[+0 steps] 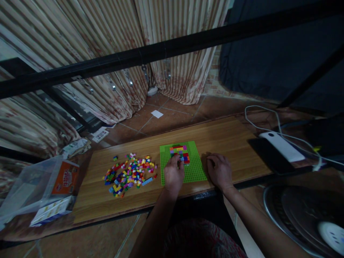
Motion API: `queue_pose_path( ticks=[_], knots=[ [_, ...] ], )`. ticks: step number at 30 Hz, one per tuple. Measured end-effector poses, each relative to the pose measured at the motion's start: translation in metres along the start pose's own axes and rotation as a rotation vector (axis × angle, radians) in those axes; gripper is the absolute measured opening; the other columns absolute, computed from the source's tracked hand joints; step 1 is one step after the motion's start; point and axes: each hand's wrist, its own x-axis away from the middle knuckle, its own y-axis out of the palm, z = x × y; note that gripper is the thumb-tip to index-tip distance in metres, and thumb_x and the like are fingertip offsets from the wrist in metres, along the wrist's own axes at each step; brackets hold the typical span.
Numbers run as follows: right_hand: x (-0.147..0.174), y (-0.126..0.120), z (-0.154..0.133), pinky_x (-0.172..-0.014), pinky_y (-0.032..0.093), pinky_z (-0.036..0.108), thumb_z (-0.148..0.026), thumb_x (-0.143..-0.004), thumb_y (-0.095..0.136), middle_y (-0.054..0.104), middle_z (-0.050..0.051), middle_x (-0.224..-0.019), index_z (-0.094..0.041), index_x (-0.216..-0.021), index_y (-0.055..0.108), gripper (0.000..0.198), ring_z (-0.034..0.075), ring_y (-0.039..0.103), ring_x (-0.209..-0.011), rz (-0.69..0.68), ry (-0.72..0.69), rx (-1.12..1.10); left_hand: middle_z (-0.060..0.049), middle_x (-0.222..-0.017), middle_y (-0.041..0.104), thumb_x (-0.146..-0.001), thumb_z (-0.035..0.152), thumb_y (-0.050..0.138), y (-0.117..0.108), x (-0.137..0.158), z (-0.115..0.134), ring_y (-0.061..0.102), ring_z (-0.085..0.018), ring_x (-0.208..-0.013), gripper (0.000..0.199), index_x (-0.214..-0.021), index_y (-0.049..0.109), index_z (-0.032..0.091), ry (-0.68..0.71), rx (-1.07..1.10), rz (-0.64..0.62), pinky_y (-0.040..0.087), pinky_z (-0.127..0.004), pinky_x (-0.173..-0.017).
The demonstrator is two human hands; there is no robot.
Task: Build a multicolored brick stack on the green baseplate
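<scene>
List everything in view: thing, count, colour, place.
Board: one, brown, centre
Baseplate: one, green, on board
Built bricks: several, multicoloured, on baseplate
Loose bricks: many, mixed, board's left
Bin: one, clear, far left
Box: one, orange, bin's right end
Carton: one, white-blue, beside bin
Sheet: one, white, floor beyond board
Curtains: several, striped beige, background
Crossbar: one, black, across top
Device: one, white, right
Pad: one, black, beside device
Cable: at least one, white, right
Round object: one, dark, lower right
Left hand: one, bare, at built bricks
Right hand: one, bare, right of baseplate
</scene>
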Motion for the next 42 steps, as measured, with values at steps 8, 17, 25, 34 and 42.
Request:
queue_pose_path(
  ticks=[8, 17, 25, 34, 42],
  knots=[
    [0.000, -0.001, -0.001, -0.084, 0.042, 0.038, -0.029, -0.090, 0.046, 0.067, 0.010, -0.101, -0.020, -0.089, 0.068, 0.024, 0.025, 0.053, -0.094, -0.003, 0.004, 0.021, -0.005, -0.104, 0.068, -0.088, 0.020, 0.052, -0.003, -0.001, 0.006, 0.063, -0.015, -0.087, 0.024, -0.110, 0.062, 0.021, -0.004, -0.035, -0.038, 0.049, -0.027, -0.080],
    [0.000, -0.001, 0.000, -0.084, 0.043, 0.040, -0.029, -0.089, 0.045, 0.066, 0.011, -0.102, -0.020, -0.091, 0.068, 0.025, 0.025, 0.053, -0.096, -0.002, -0.001, 0.005, -0.004, -0.099, 0.066, -0.084, 0.015, 0.055, -0.011, -0.003, 0.008, 0.062, -0.014, -0.087, 0.017, -0.097, 0.065, 0.021, 0.017, -0.015, -0.085, 0.047, -0.026, -0.078],
    [0.000, -0.001, 0.000, -0.084, 0.042, 0.040, -0.029, -0.090, 0.045, 0.067, 0.011, -0.101, -0.020, -0.090, 0.068, 0.025, 0.025, 0.054, -0.095, 0.006, 0.000, -0.001, -0.002, -0.098, 0.067, -0.086, 0.021, 0.056, -0.013, -0.006, 0.009, 0.063, -0.015, -0.087, 0.015, -0.097, 0.065, 0.023, 0.011, -0.084, -0.082, 0.046, -0.025, -0.077],
    [-0.001, -0.001, -0.001, -0.083, 0.042, 0.039, -0.028, -0.089, 0.045, 0.067, 0.011, -0.100, -0.020, -0.089, 0.068, 0.024, 0.025, 0.053, -0.094, -0.005, -0.008, 0.008, 0.000, -0.097, 0.072, -0.084, 0.019, 0.059, -0.017, -0.010, 0.013, 0.065, -0.013, -0.085, 0.017, -0.097, 0.068, 0.026, -0.032, -0.091, -0.118, 0.045, -0.024, -0.076],
    [0.000, 0.000, 0.001, -0.085, 0.043, 0.040, -0.028, -0.089, 0.045, 0.067, 0.011, -0.100, -0.020, -0.091, 0.068, 0.024, 0.026, 0.054, -0.095, 0.002, -0.020, 0.009, -0.001, -0.101, 0.071, -0.086, 0.016, 0.055, -0.016, -0.008, 0.008, 0.064, -0.014, -0.090, 0.020, -0.099, 0.067, 0.026, 0.028, -0.070, -0.102, 0.046, -0.024, -0.082]
  ],
)
